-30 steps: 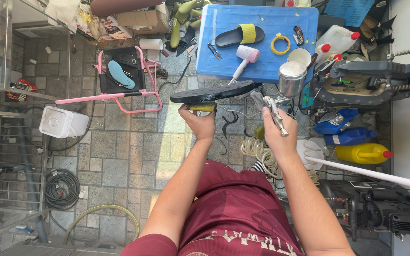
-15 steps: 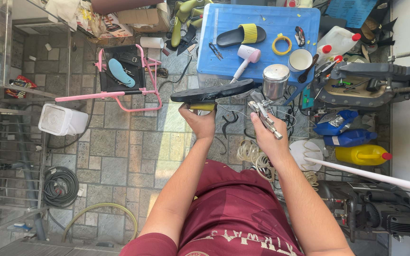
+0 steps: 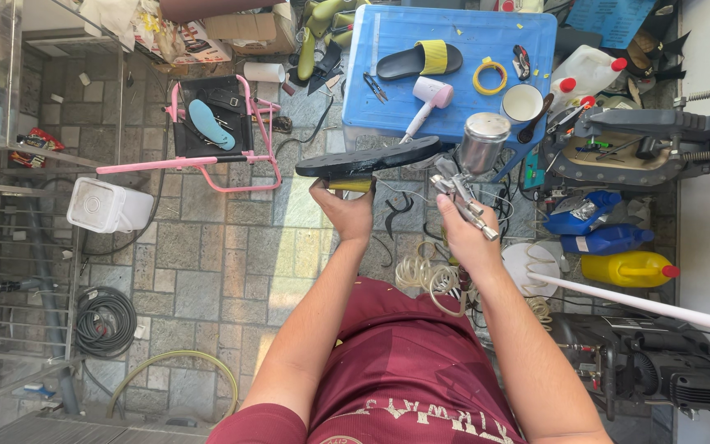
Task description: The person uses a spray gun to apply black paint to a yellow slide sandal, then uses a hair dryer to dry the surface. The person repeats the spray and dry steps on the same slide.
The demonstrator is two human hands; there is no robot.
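The left hand (image 3: 347,212) has its fingers curled tight around the yellow strap under a black sandal sole (image 3: 369,159) — held flat, out over the paved floor. The right hand (image 3: 463,230) is clenched on a metal spray gun (image 3: 459,196), its cup (image 3: 484,141) just beside the sole's tip. The nozzle is hard to make out — fingertips are hidden.

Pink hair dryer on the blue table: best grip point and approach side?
Grip the pale handle of the hair dryer from above. It lies flat on the blue table, handle slanting toward the near-left edge, with bare table on both sides. The bulky pink head looks too wide to pinch well.
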